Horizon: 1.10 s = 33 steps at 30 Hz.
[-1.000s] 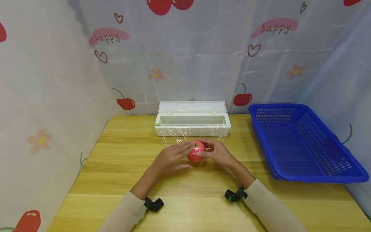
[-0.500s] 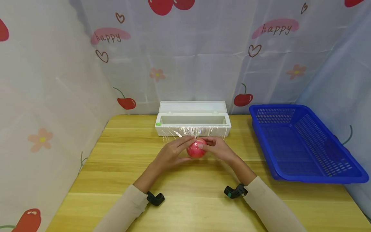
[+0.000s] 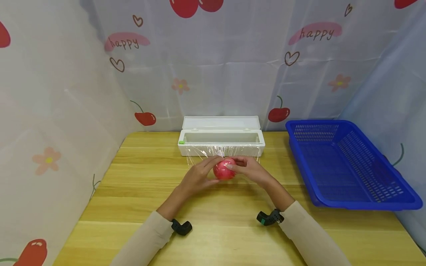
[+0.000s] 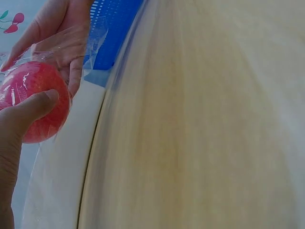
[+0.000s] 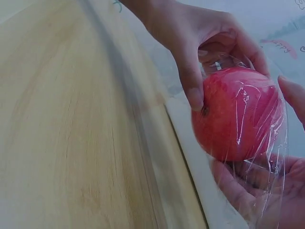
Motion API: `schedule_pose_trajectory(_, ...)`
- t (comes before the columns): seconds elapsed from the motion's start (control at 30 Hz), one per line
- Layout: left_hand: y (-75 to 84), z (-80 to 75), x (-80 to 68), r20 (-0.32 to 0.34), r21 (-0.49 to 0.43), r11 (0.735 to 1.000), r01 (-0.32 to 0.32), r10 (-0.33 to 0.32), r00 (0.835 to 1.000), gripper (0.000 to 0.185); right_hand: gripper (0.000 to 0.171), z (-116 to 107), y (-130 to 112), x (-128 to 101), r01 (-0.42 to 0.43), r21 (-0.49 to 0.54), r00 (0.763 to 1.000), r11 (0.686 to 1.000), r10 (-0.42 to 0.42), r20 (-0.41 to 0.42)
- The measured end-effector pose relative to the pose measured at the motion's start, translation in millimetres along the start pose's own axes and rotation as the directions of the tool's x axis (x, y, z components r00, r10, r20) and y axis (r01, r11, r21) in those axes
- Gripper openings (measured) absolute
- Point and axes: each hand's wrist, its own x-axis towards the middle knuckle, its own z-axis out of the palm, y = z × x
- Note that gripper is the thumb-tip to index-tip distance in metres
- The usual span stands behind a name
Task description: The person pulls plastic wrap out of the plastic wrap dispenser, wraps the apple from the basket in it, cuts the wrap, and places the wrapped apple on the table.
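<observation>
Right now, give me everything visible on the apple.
The apple is round, red-pink with paler speckling, and whole as far as shown. Clear cling film, wrinkled and glossy, lies over its surface. It is held between both hands above the wooden table, just in front of the white film dispenser box. The left hand has its thumb pressed on the side; the right hand cups it from the other side and beneath. A dimple shows near the left thumb.

Both hands hold a red apple (image 3: 224, 169) above the wooden table (image 3: 133, 207); the left hand (image 3: 198, 175) and right hand (image 3: 250, 170) cup it from either side; clear film (image 3: 221, 151) (wrinkled, shiny) stretches from the white dispenser box (image 3: 221, 142); a blue basket (image 3: 346, 166) sits at right.
</observation>
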Motion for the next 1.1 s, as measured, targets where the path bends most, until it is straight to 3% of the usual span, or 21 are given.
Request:
schedule_pose_trajectory(0.13,-0.3,0.5,2.5,0.015,-0.031,0.999,0.035,-0.035,0.999,0.082,0.057,-3.2,-2.5,-4.2,0.11,-0.097,0.986,0.989,-0.121,-0.116)
schedule_pose_trajectory(0.3,-4.1,0.1,5.7,0.056,-0.1,0.989,0.106,-0.101,0.993,0.079,0.051,-3.6,-8.2,-10.3,0.288,-0.211,0.913,0.934,-0.334,-0.235)
schedule_pose_trajectory(0.47,-9.1,-1.1,9.9,0.094,-0.199,0.963,0.182,-0.167,0.982,0.075,0.051,-0.3,-11.1,-13.7,0.407,-0.359,0.849,0.84,-0.493,-0.19)
schedule_pose_trajectory(0.67,-16.1,-2.1,16.0,0.113,-0.354,0.904,0.24,-0.214,0.97,0.075,0.059,2.7,-10.9,-14.4,0.53,-0.464,0.763,0.71,-0.638,-0.105)
schedule_pose_trajectory(0.73,-18.6,-1.7,18.0,0.125,-0.389,0.884,0.26,-0.228,0.965,0.075,0.064,2.9,-10.8,-13.8,0.544,-0.477,0.761,0.69,-0.645,-0.067)
schedule_pose_trajectory(0.93,-23.2,-3.0,22.6,0.178,-0.461,0.824,0.329,-0.278,0.944,0.075,0.075,2.3,-8.8,-9.9,0.49,-0.522,0.825,0.698,-0.565,0.019)
schedule_pose_trajectory(1.1,-23.3,-4.4,24.4,0.208,-0.477,0.798,0.37,-0.307,0.929,0.075,0.082,3.3,-6.0,-7.0,0.456,-0.549,0.848,0.7,-0.529,0.031)
